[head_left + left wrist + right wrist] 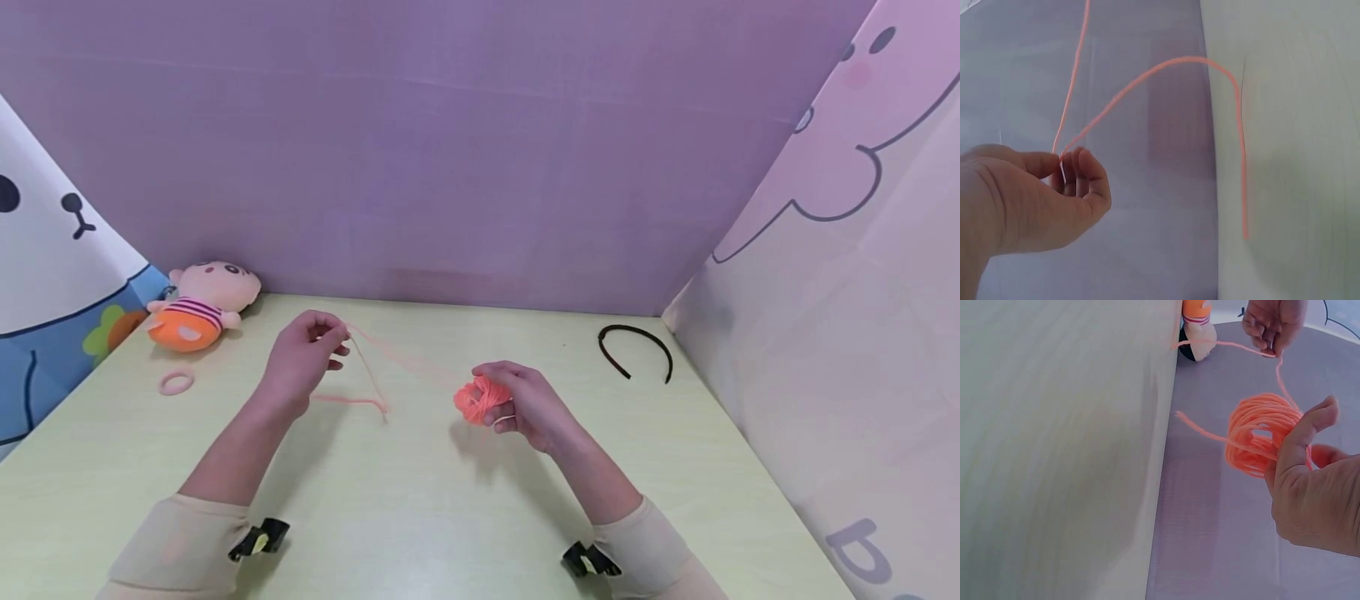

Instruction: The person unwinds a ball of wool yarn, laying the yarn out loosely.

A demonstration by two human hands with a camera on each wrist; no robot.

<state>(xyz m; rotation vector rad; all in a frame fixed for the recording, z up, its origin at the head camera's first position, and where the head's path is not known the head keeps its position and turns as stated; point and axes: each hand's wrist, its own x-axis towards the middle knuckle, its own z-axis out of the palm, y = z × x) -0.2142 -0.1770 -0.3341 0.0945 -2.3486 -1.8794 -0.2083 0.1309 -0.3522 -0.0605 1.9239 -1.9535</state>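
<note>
A small ball of coral-orange yarn (480,399) is gripped in my right hand (531,408), raised above the table. In the right wrist view the wound yarn (1257,419) shows a hollow middle, and a short loose end sticks out to the left. My left hand (300,360) pinches a strand of the same yarn between thumb and fingertips. From that pinch one length runs across to the ball. A free tail (1242,156) arches away from the fingers and hangs down in the left wrist view.
A pink plush doll (204,307) in striped top and orange bottoms lies at the table's back left. Before it lies a pink ring (176,382). A dark headband (637,332) rests at the back right. A purple backdrop (480,167) stands behind the pale table (420,517).
</note>
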